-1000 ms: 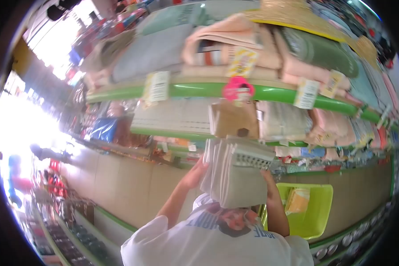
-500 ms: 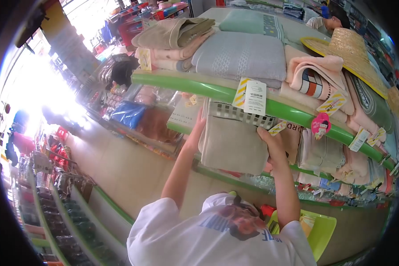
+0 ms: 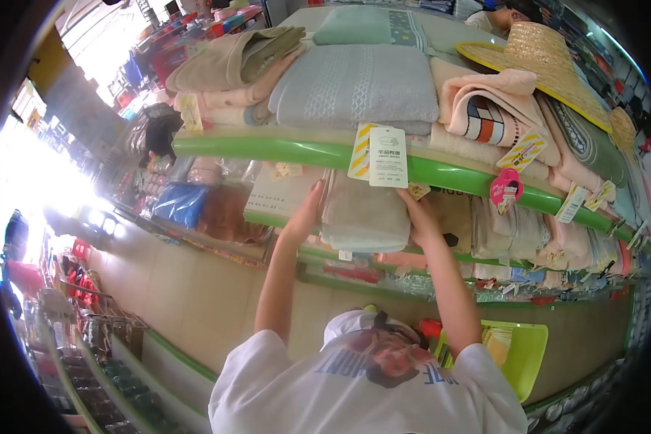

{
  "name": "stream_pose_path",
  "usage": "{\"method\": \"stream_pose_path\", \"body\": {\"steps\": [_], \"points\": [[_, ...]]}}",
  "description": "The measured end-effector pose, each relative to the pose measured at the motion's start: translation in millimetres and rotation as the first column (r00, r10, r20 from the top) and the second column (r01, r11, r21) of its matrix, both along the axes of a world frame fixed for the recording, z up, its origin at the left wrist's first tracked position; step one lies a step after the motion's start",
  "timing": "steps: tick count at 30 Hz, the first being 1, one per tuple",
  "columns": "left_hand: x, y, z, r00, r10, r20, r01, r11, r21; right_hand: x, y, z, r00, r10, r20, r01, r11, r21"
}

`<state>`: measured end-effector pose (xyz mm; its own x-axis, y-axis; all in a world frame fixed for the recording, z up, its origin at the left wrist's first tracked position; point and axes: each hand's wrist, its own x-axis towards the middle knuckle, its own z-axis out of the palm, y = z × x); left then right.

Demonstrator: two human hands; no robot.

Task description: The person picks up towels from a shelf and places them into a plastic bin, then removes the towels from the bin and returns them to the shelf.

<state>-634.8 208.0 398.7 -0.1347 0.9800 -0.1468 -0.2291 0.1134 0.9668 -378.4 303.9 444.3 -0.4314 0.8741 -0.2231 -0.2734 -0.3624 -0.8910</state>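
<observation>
A folded grey-beige towel (image 3: 365, 217) sits under the green shelf edge, between my two hands. My left hand (image 3: 308, 210) presses along its left side, fingers pointing up and inward. On the right side, my right hand (image 3: 421, 215) grips the towel, its fingertips partly hidden behind the hanging tag (image 3: 388, 158). The towel's upper part is covered by that tag and the shelf edge. Left of my left hand lies a pale folded towel (image 3: 271, 199). A brown towel (image 3: 452, 220) with dark lettering is just right of my right hand.
Folded towels, including a grey-blue one (image 3: 354, 87), are stacked on the upper shelf with its green edge (image 3: 267, 150). A straw hat (image 3: 539, 61) rests at the right. Below stands a lime-green basket (image 3: 532, 354). A person (image 3: 495, 20) is at the far right back.
Both hands have pushed the towel forward, farther under the green shelf edge. Its checked band is now out of sight. The view has shifted slightly, moving the shelf leftward.
</observation>
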Motion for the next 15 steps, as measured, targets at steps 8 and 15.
{"method": "stream_pose_path", "body": {"steps": [8,15], "points": [[21.3,-19.2,23.6,0.974,0.039,-0.224,-0.037,0.999,0.017,19.2,-74.8,2.6,0.908,-0.211,0.361,-0.114,0.705,0.7],[32.1,3.6,27.0,0.981,0.066,-0.182,-0.073,0.997,-0.032,-12.2,-70.5,-35.9,0.823,-0.408,0.396,-0.12,0.557,0.822]]}}
